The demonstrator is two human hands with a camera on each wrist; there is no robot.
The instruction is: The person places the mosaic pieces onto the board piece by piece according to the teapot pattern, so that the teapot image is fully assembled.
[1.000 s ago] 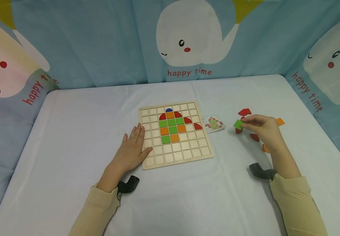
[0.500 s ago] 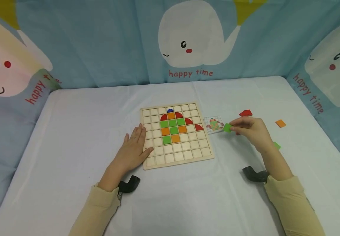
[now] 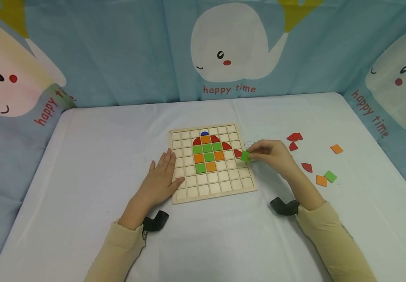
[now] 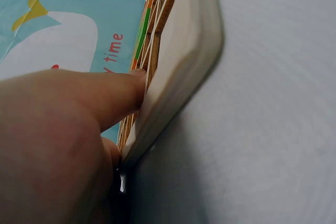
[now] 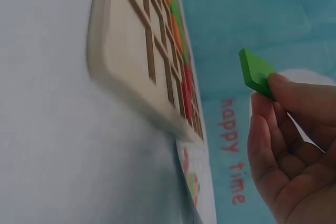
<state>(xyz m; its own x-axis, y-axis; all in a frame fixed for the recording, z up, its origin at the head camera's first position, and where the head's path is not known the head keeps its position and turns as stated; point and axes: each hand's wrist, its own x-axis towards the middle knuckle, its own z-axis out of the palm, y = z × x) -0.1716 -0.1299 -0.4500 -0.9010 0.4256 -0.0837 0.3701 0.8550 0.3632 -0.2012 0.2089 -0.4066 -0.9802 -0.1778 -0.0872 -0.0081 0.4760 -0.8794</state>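
A wooden grid board (image 3: 214, 184) lies on the table, with green, orange, red and blue pieces set in several of its cells. My left hand (image 3: 158, 180) rests along the board's left edge, fingers straight, its thumb lying over the rim; the thumb (image 4: 121, 98) also shows on the board in the left wrist view. Between thumb and fingertips, my right hand (image 3: 275, 156) pinches a green square tile (image 5: 255, 73). In the head view that tile is over the board's right edge, beside a red quarter-round piece (image 3: 238, 153). The right wrist view shows it raised above the surface.
A small printed pattern card (image 3: 250, 144) lies right of the board, mostly covered by the right hand. Loose pieces are scattered farther right: red ones (image 3: 307, 167), orange squares (image 3: 336, 149) and a green square (image 3: 330, 176). A blue printed curtain (image 3: 136, 58) hangs behind the table.
My right hand has carried the green tile leftward from the loose pieces to the board's right edge, uncovering pieces behind it. The left hand stays on the board.
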